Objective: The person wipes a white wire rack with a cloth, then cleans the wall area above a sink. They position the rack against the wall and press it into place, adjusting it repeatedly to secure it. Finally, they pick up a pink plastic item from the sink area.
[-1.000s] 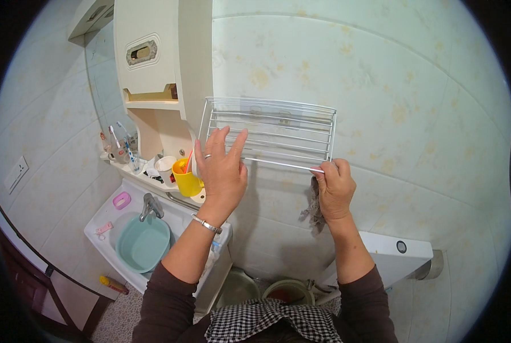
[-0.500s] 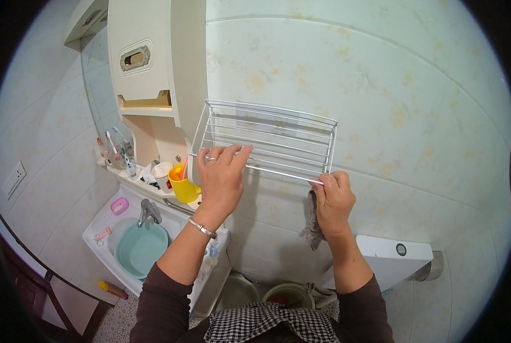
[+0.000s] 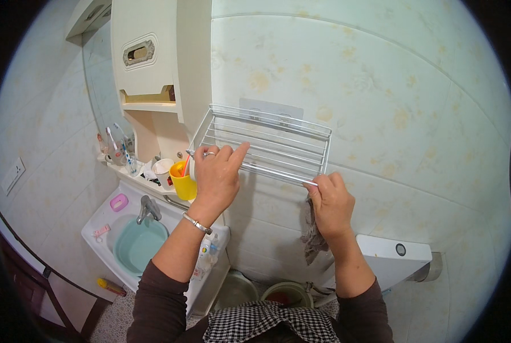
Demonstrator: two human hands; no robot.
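Note:
A white wire rack (image 3: 272, 141) is held up in front of the tiled wall, its near side tilted toward me. My left hand (image 3: 216, 177) grips the left part of its near rail, the index finger stretched over the wires. At the near right corner, my right hand (image 3: 332, 206) is closed on the same rail. A crumpled grey cloth (image 3: 314, 234) hangs just below and beside my right hand; how it is held is hidden. Behind the rack's far edge, a clear plate with hooks (image 3: 271, 112) is fixed to the wall.
Left of the rack stands a white cabinet (image 3: 147, 51), with a yellow mug (image 3: 183, 187) on its lower ledge. Below are a washbasin (image 3: 98, 220) holding a teal tub (image 3: 141, 246), and buckets (image 3: 290, 288) on the floor. A white toilet tank (image 3: 392, 254) stands at lower right.
The rack's far edge has dropped a little, so more of the hooked plate shows above it. The grey cloth hangs lower and shows more. Both hands keep their hold on the rail.

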